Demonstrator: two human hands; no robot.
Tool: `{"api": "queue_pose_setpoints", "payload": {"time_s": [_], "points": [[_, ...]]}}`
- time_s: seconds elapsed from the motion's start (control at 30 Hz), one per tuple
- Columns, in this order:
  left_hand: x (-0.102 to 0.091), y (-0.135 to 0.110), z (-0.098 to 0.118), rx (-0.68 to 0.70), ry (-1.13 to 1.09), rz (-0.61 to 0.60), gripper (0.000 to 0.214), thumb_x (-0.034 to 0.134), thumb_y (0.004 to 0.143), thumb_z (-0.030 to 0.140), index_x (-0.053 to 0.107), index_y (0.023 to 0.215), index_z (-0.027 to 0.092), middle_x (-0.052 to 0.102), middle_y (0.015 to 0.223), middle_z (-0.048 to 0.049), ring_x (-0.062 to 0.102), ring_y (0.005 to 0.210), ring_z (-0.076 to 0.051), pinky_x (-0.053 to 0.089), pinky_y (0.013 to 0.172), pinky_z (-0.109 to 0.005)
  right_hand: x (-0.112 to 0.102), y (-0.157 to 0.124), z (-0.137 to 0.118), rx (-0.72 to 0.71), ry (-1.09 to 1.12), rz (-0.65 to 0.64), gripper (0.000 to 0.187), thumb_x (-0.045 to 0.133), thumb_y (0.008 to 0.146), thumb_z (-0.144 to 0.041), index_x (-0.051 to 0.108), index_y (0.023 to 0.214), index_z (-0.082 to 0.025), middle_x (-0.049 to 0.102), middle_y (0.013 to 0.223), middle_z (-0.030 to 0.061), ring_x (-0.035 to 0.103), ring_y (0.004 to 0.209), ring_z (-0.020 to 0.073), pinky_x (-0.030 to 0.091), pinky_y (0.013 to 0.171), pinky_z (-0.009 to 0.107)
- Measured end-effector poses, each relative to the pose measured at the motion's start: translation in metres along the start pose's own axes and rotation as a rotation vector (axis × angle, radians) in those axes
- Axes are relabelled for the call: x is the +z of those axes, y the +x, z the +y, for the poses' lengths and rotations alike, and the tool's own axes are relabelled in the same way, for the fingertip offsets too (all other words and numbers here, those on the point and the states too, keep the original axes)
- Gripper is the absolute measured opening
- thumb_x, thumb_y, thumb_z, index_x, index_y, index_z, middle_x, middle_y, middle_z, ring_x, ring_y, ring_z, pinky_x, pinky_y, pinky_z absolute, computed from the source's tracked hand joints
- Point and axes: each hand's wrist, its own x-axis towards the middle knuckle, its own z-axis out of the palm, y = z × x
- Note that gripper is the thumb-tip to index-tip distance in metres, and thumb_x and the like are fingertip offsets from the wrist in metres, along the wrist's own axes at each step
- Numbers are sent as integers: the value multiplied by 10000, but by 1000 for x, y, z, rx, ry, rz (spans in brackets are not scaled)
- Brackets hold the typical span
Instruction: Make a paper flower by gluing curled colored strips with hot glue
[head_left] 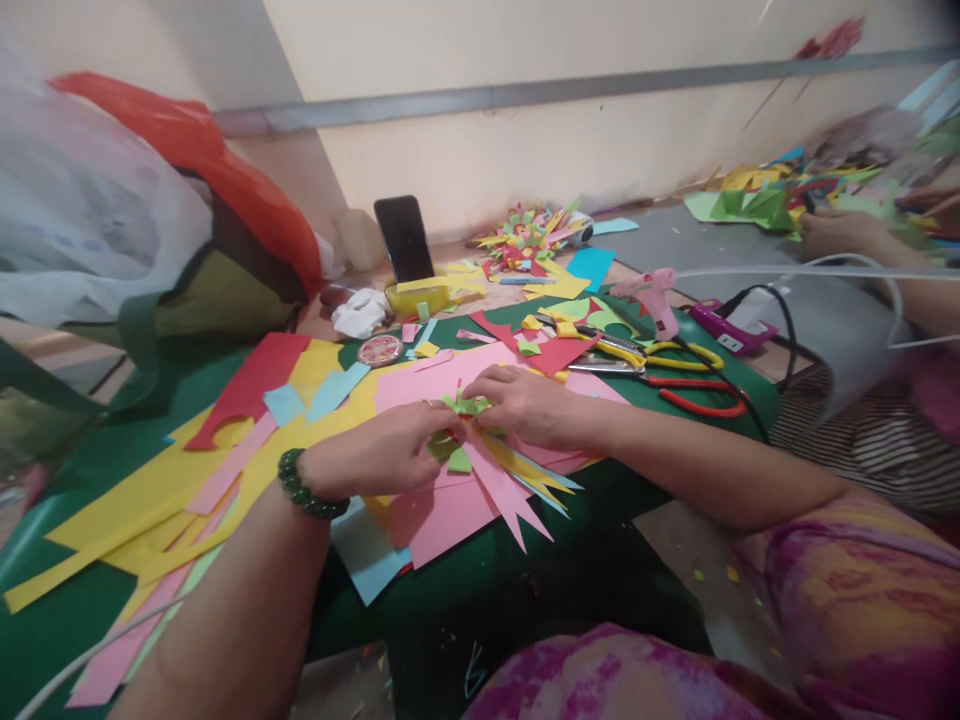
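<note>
Both hands meet over a pile of coloured paper on a green surface. My left hand [390, 445], with a dark green bead bracelet [300, 490] at the wrist, has its fingers closed on the left side of a paper rosette [501, 478]. The rosette shows green paper loops on top and notched pink, yellow and light blue tails pointing towards me. My right hand [529, 405] pinches its upper right side, fingers bent. The fingers partly hide its centre. Pink paper sheets [442, 520] lie underneath.
Right of the hands lie yellow-handled scissors [682, 355], red-handled scissors [697, 390] and a pink glue gun [656, 300] with its cord. Behind stand a phone [405, 240] and a heap of paper flowers [529, 235]. Yellow paper [127, 505] covers the left. A co-worker's hand [844, 235] shows far right.
</note>
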Motion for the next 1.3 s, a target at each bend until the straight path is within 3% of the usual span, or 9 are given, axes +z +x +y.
{"api": "queue_pose_setpoints", "payload": {"time_s": [0.57, 1.0, 1.3], "points": [[1, 0, 0, 4, 5, -1, 321, 448, 779, 150, 666, 1012, 188, 686, 1057, -82, 632, 968, -214, 495, 866, -330, -5, -2, -7, -3, -33, 48, 255, 565, 912, -84, 757, 1031, -202, 647, 1220, 134, 515, 1136, 258, 454, 959, 448], [0, 0, 3, -11, 18, -22, 287, 419, 807, 173, 667, 951, 166, 672, 1037, -102, 634, 965, -221, 494, 873, -338, 2, 0, -6, 28, -12, 55, 209, 580, 903, -106, 739, 1036, -140, 644, 1215, 155, 522, 1102, 266, 487, 926, 439], [0, -1, 1, 32, -9, 2, 312, 405, 804, 167, 666, 971, 199, 678, 1054, -70, 630, 959, -202, 483, 875, -313, -8, 1, -14, 22, -34, 23, 198, 563, 924, -140, 759, 916, -167, 638, 1247, 128, 523, 1150, 251, 466, 988, 420]]}}
